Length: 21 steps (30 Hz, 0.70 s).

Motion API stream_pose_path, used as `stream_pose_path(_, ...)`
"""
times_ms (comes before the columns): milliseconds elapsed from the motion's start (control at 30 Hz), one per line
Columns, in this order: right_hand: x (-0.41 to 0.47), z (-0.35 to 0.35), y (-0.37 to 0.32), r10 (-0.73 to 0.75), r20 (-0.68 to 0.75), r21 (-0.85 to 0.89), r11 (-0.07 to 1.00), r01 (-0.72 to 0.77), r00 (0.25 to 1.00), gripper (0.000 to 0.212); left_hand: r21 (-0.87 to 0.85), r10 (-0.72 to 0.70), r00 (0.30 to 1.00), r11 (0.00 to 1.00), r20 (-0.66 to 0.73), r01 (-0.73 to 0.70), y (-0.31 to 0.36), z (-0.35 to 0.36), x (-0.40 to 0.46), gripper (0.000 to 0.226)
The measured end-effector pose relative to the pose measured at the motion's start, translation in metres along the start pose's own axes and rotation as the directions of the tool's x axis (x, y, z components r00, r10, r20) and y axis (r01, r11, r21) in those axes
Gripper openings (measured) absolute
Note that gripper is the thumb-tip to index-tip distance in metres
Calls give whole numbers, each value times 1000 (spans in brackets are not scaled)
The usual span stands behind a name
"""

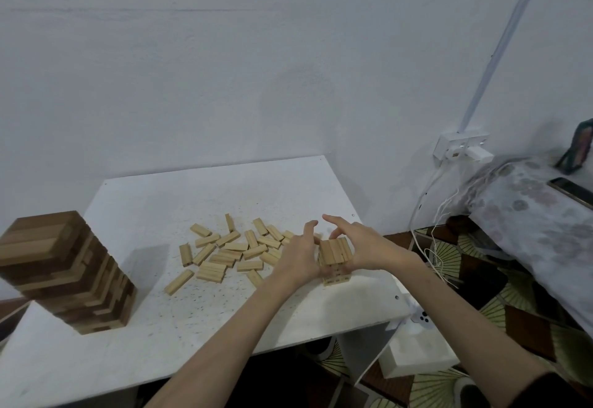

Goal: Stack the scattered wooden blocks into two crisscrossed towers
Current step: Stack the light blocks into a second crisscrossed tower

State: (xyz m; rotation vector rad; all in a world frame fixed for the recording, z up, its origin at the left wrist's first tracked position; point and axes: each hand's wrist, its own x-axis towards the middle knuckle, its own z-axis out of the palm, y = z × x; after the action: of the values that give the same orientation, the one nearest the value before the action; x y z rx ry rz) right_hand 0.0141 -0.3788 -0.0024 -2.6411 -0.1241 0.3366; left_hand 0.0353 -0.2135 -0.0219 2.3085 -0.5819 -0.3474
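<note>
While both hands (296, 255) (362, 244) spread-fingered flank the small tower (335, 258), scattered blocks (231, 252) crowd leftward.

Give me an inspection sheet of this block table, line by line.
Surface: white table, speckled.
Job's things: tall dark tower near left; short pale tower near right; loose blocks scattered mid-table.
Clutter: nothing seen on the table.
Grips: left hand and right hand flank the short tower, fingers partly curled.
Cables: white cables hang from wall socket.
Surroundings: white wall, phone on patterned cloth.
</note>
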Motion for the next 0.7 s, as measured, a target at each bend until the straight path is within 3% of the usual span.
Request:
stream_pose_path(167, 3, -7, -12, -8, -10, 65, 998, 9, 1000, 98, -27, -30, 999, 999, 23, 31, -10, -24, -5, 102)
stream_pose_path(300, 8, -2, -44, -86, -138, 103, 990, 101, 987, 65, -42, -71, 995, 997, -74, 68, -38, -58, -18, 61)
stream_pose_path(400, 14, 20, -74, -149, -213, 161, 969, 185, 966, 47, 60, -89, 976, 993, -197, 103, -73, -80, -31, 31)
stream_pose_path(533, 30, 70, -101, -129, -186, 268, 947, 176, 974, 37, 162, -148, 948, 967, -282, 199, -122, -93, -54, 36)
stream_pose_path(700, 57, 131, -119, -92, -95, 251, 961, 113, 991, 49, 132, -215, 939, 957, -270, 257, -152, -93, -69, 32)
